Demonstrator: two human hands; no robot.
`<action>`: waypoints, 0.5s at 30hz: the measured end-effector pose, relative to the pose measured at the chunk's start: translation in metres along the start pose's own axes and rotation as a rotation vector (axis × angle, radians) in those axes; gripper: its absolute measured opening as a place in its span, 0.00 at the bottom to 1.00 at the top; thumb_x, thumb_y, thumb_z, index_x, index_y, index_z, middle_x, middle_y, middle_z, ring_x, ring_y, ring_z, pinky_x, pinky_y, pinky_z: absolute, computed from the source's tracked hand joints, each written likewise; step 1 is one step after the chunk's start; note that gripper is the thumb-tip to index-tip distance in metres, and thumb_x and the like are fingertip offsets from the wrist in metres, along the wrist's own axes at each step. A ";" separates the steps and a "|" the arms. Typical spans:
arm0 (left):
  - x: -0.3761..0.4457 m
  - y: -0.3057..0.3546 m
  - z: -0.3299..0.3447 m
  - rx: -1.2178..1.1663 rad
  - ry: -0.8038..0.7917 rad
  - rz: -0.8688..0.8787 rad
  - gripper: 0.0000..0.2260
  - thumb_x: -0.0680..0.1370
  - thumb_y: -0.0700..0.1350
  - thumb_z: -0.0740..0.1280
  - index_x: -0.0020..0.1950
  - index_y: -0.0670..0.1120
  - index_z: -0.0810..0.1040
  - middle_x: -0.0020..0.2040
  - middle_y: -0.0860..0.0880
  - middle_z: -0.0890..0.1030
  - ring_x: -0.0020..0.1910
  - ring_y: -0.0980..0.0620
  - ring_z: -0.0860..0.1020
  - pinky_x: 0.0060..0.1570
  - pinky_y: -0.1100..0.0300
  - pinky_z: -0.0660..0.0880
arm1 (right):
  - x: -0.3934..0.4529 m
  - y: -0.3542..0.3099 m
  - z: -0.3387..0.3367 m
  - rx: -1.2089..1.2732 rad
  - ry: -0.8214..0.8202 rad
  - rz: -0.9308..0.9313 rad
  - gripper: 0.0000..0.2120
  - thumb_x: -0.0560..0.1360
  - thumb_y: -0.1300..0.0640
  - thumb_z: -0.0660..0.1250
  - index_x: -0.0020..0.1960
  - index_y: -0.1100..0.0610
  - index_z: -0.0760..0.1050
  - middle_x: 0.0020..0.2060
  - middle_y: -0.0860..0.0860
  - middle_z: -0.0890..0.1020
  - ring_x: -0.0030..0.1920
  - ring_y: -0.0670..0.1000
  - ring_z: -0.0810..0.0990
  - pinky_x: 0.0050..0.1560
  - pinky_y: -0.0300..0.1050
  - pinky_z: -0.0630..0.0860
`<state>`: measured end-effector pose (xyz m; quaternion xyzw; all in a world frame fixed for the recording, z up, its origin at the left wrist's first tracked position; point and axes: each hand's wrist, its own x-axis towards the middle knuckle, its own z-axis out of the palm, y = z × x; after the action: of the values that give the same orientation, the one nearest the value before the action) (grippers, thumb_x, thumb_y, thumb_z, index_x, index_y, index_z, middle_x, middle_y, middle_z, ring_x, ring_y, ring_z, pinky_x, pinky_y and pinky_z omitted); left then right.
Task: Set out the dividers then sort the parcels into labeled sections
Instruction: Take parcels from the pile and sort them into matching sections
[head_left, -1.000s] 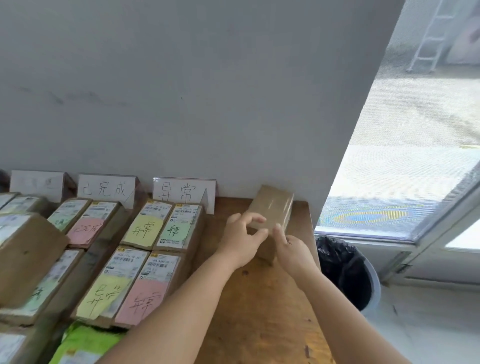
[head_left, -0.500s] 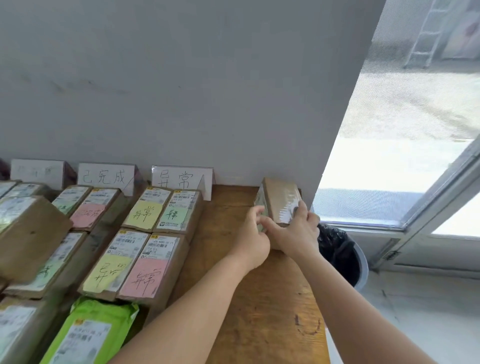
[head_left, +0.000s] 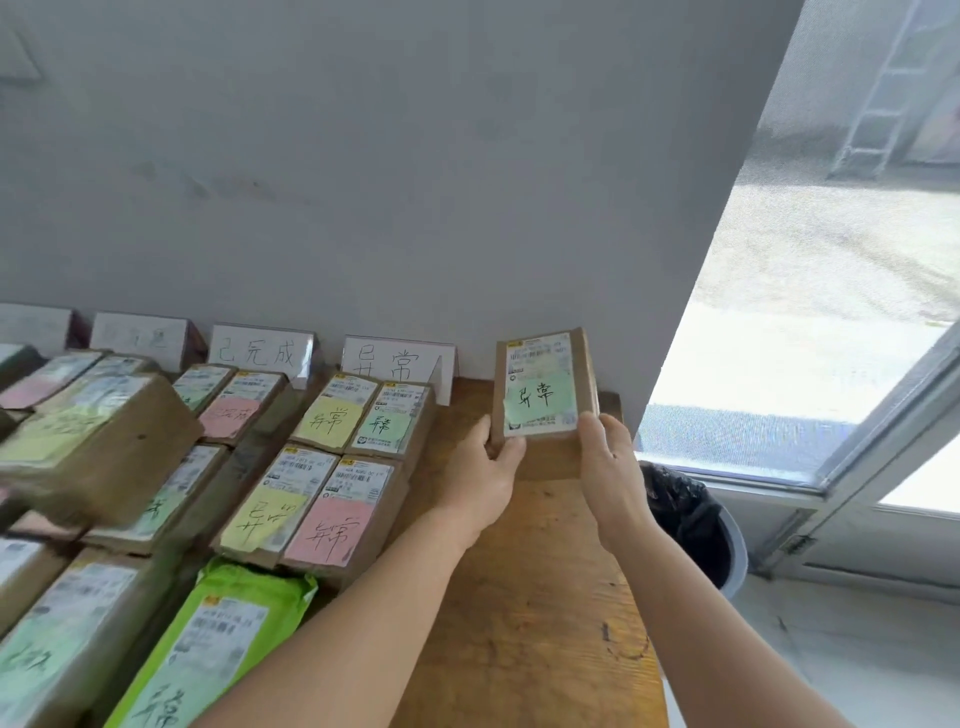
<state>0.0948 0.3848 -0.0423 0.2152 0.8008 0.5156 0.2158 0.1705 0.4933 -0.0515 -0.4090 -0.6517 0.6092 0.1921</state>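
Note:
A brown cardboard parcel (head_left: 543, 387) with a white shipping label and a green handwritten note stands tilted up above the far right of the wooden table (head_left: 524, 597), label facing me. My left hand (head_left: 480, 480) grips its lower left corner and my right hand (head_left: 608, 467) its lower right edge. White folded divider cards stand along the wall: one (head_left: 397, 361) just left of the parcel, another (head_left: 260, 353) further left. Rows of labelled parcels (head_left: 332, 506) lie in front of the cards.
A green plastic mailer (head_left: 218, 639) lies at the near left. A larger brown box (head_left: 98, 441) sits atop parcels at the left. A bin with a black liner (head_left: 691, 525) stands beyond the table's right edge, below a window.
The parcel was turned over between both hands: its plain brown side showed before, now its label with the green note faces me. It also rose slightly.

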 end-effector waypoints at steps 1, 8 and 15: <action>-0.005 0.002 -0.006 0.003 0.009 0.022 0.17 0.82 0.50 0.60 0.72 0.53 0.69 0.64 0.57 0.75 0.56 0.59 0.72 0.48 0.70 0.67 | -0.005 -0.003 0.002 0.005 -0.005 -0.015 0.33 0.71 0.34 0.54 0.73 0.46 0.63 0.63 0.50 0.75 0.61 0.52 0.74 0.56 0.52 0.72; -0.039 0.009 -0.045 -0.004 0.161 0.165 0.24 0.79 0.60 0.59 0.73 0.55 0.66 0.68 0.57 0.73 0.67 0.56 0.69 0.66 0.51 0.71 | -0.057 -0.027 0.024 0.032 0.013 -0.157 0.31 0.72 0.34 0.52 0.69 0.47 0.70 0.60 0.45 0.79 0.63 0.49 0.74 0.64 0.53 0.71; -0.112 -0.004 -0.114 -0.074 0.198 0.264 0.09 0.81 0.51 0.61 0.60 0.62 0.68 0.55 0.64 0.72 0.56 0.64 0.70 0.51 0.71 0.69 | -0.146 -0.035 0.064 -0.020 0.008 -0.297 0.24 0.78 0.37 0.50 0.70 0.41 0.68 0.57 0.38 0.80 0.57 0.42 0.77 0.60 0.48 0.75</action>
<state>0.1207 0.2362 0.0105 0.2588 0.7633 0.5873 0.0739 0.1988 0.3436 0.0061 -0.3126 -0.7101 0.5660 0.2787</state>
